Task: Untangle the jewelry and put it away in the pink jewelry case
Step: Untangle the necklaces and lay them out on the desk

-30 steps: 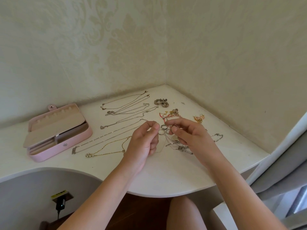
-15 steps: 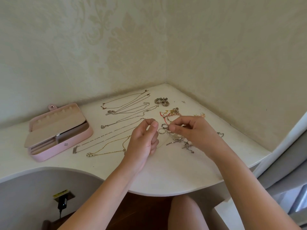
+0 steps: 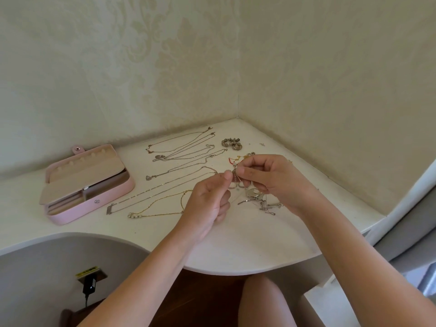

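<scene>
While both of your hands work at one knot, most of the sorting looks done but none of the storing does. Your left hand [image 3: 207, 204] and right hand [image 3: 271, 178] meet just above the table [image 3: 236, 251], each pinching part of a fine chain [image 3: 236, 177] with something small dangling from it; which item it is, I cannot tell. To their left a row of necklaces [image 3: 158, 156] lies straightened side by side, with a gold necklace [image 3: 132, 215] nearest you, and a beaded bracelet [image 3: 232, 143] sits alone toward the corner. What remains to free is the silvery tangle [image 3: 262, 200] under and just beside your right hand, plus a red-and-gold piece [image 3: 232, 159] behind your fingers. The pink jewelry case [image 3: 77, 212] stands open at the far left, well apart from the chains, and no jewelry shows in it from this view. I judge you past halfway on untangling, with the whole put-away step not yet begun.
</scene>
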